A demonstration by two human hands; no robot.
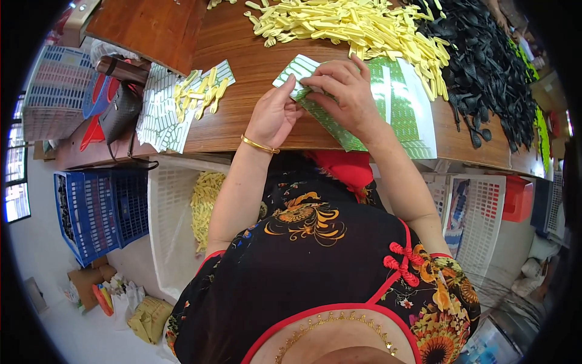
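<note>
A green-and-white sheet of stickers [327, 124] is held up at a slant over the table's near edge. Its left edge sits in my left hand [276, 115], thumb on top and fingers curled beneath. My right hand [347, 91] has its thumb and forefinger closed together at the sheet's upper part; whether a sticker is between them is too small to tell. More green sticker sheets [403, 112] lie under and to the right of my right hand. Beyond both hands spreads a heap of yellow plastic pieces [339, 23], some with fork-like ends.
Several yellow pieces [200, 94] rest on mostly peeled sheets [163, 115] at the left. Black spoon-like pieces [479, 60] are piled at the right. Below the table stand a white crate [170, 224] with yellow pieces and a blue crate [100, 209]. A dark bag [120, 112] sits far left.
</note>
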